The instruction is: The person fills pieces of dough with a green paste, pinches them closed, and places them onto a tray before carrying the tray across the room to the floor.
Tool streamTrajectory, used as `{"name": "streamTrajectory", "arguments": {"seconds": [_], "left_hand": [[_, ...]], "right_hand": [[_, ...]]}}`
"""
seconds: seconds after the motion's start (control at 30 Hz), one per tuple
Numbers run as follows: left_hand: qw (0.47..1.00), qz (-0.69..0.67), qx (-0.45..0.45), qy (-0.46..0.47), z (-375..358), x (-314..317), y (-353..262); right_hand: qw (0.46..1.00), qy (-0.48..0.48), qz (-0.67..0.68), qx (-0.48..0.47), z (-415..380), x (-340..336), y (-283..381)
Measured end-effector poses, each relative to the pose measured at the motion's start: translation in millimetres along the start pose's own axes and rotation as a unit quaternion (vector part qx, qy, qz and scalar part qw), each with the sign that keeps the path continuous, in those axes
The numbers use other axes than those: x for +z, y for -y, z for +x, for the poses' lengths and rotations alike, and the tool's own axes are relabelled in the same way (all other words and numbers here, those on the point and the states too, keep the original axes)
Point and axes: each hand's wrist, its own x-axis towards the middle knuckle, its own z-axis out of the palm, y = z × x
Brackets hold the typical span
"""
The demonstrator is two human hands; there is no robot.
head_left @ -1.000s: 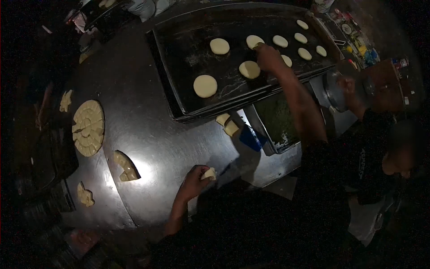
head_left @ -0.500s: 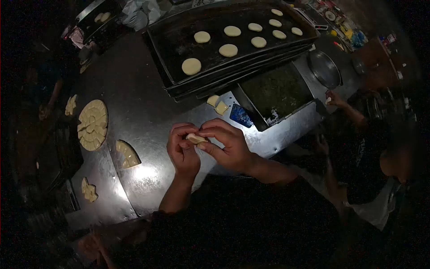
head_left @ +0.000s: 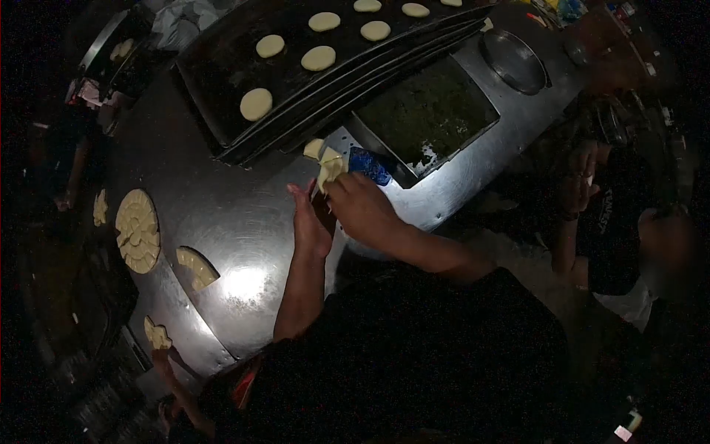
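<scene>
My right hand (head_left: 362, 209) is closed, its fingertips pinching a pale piece of dough (head_left: 330, 167) beside a blue speckled flat object (head_left: 370, 165). A smaller dough piece (head_left: 313, 148) lies just beyond it on the metal table (head_left: 244, 214). Close by on the left, my left hand (head_left: 310, 226) is raised with its fingers stretched out and the palm turned toward the right hand. The right hand partly hides the left palm. Toward the left sit a scored dough disc (head_left: 138, 231) and a cut dough wedge (head_left: 197, 268).
Stacked black trays (head_left: 214, 96) bearing flat dough rounds (head_left: 256, 104) stand at the back. Right of them are a rectangular pan (head_left: 429, 111) and a round pan (head_left: 514, 63). At lower left another person's hand (head_left: 164, 361) reaches dough (head_left: 157, 333); a co-worker's hands (head_left: 583, 181) are at right.
My hands have parted from the small dough piece they worked together. The right hand has reached to the dough by the blue object. The view has shifted; another person's hand has reached the lower-left dough.
</scene>
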Motion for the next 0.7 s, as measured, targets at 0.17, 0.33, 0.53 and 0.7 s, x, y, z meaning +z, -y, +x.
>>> {"name": "streamTrajectory", "arguments": {"seconds": [0.17, 0.33, 0.53, 0.7], "left_hand": [[0.994, 0.087, -0.017, -0.062, 24.8, -22.0, 18.9], [0.984, 0.127, -0.001, -0.125, 35.6, -43.7, 9.1], [0.977, 0.162, 0.002, -0.142, 50.8, -41.7, -7.9], [0.976, 0.175, 0.001, -0.129, 52.0, -29.8, -15.8]], "right_hand": [[0.974, 0.082, 0.207, -0.032, -21.5, 18.8, -72.5], [0.975, -0.071, -0.088, 0.189, 38.7, 17.3, -248.4], [0.925, 0.169, -0.25, 0.228, 81.4, 50.0, -297.8], [0.967, 0.113, -0.135, 0.185, 73.2, 29.8, -309.0]]}}
